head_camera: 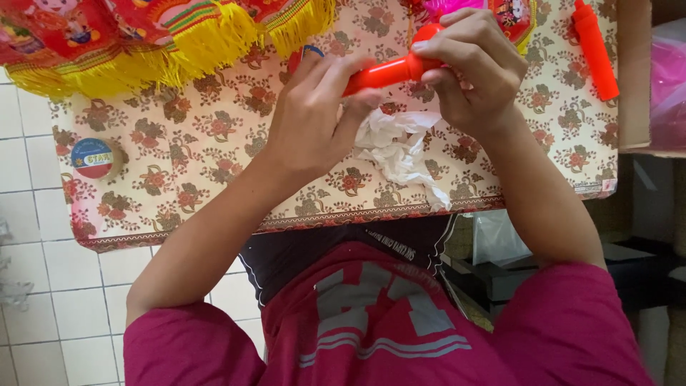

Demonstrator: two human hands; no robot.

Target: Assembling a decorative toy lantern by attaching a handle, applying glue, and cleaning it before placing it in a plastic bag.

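Together the left hand (314,107) and right hand (468,68) clench a red tube (389,71) above the floral bench (193,143), crumpled white paper (396,150) at its six o'clock.

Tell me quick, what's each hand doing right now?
Left hand: closed on one end of the red plastic tube.
Right hand: closed on the tube's other end.

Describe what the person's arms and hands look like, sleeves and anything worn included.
Both arms are bare from the short magenta sleeves down. The left hand and right hand wear no gloves; no rings, watch or bracelet are visible. The magenta shirt carries a grey print.
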